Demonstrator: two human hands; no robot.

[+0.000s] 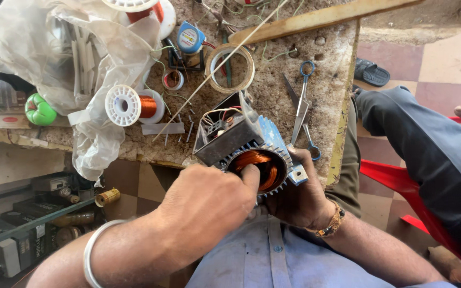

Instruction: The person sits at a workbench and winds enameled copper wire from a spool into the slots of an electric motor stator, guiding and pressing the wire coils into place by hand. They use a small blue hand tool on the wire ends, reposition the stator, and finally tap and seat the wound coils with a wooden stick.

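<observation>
A blue finned motor housing point(265, 140) with copper windings point(257, 161) inside its round opening is tilted toward me at the table's near edge. My left hand point(209, 202), a metal bangle on its wrist, presses fingers into the opening against the copper coil. My right hand point(300, 194), wearing a beaded bracelet, grips the housing from below and on its right side. A dark terminal box with coloured wires point(221, 128) sits on top of the motor.
On the worn stone table point(273, 90) lie blue-handled scissors point(302, 109), a roll of tape point(231, 68), a copper wire spool point(134, 105), a crumpled plastic bag point(81, 58), a wooden strip point(316, 18). Another person's leg point(433, 154) rests on a red chair at right.
</observation>
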